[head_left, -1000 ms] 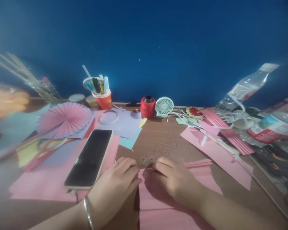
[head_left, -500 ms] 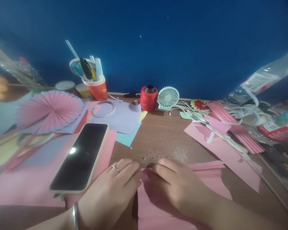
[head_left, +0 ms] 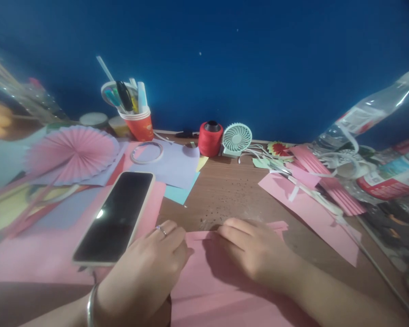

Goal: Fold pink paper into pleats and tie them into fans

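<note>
A sheet of pink paper lies on the table in front of me, with a narrow folded strip along its far edge. My left hand, wearing a ring and a silver bangle, has its fingers curled closed on the far left corner of the sheet. Fingers bent together, my right hand grips the folded far edge further right. Its fingertips and the paper under the palm are partly hidden. A phone with a dark screen lies left of my left hand.
At the back stand a red paper cup of pens, a red thread spool and a small fan. A pink pleated paper fan lies left. Scissors, paper pieces and plastic bottles crowd the right.
The pink paper has slid left, and my left hand has moved left with its corner. My right hand stays nearly in place, with less paper showing to its right.
</note>
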`<state>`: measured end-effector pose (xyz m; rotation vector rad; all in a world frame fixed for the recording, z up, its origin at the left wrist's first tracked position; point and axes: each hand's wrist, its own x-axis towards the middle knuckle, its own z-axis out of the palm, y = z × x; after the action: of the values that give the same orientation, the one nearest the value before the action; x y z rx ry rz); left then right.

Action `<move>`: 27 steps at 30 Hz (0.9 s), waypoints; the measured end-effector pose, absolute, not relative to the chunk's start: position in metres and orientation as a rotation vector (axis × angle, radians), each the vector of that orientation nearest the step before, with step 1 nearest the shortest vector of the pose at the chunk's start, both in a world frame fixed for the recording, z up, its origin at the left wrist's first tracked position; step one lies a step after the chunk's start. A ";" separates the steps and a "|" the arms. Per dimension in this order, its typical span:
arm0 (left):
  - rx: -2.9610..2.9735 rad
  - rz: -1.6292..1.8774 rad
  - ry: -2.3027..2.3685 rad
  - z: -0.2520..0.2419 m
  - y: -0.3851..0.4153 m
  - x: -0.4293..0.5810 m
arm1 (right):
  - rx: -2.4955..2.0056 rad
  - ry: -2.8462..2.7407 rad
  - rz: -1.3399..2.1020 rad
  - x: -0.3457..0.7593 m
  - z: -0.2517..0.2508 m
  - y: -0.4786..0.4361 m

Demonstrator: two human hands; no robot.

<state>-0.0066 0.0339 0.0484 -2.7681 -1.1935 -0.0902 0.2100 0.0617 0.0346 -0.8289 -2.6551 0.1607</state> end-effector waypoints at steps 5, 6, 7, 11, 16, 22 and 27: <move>-2.790 -0.027 -1.268 0.044 0.027 -0.006 | -0.870 -2.704 0.175 0.206 0.033 0.063; -2.805 -0.020 -1.284 0.044 0.027 -0.005 | -0.874 -2.717 0.182 0.207 0.034 0.064; -2.816 -0.018 -1.300 0.045 0.027 -0.004 | -0.882 -2.733 0.190 0.208 0.034 0.065; -2.850 0.018 -1.327 0.048 0.033 -0.004 | -0.924 -2.788 0.171 0.218 0.040 0.071; -2.855 0.136 -1.286 0.050 0.038 -0.004 | -0.881 -2.830 0.186 0.237 0.045 0.081; -2.843 0.194 -1.341 0.050 0.035 -0.003 | -0.801 -2.790 0.203 0.256 0.039 0.087; -2.817 0.201 -1.358 0.050 0.034 -0.002 | -0.740 -2.745 0.039 0.277 0.034 0.084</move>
<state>-0.0024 0.0335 0.0504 -2.8170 -1.3578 0.2012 0.2765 0.0836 0.0339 -0.7400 -2.7449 0.0390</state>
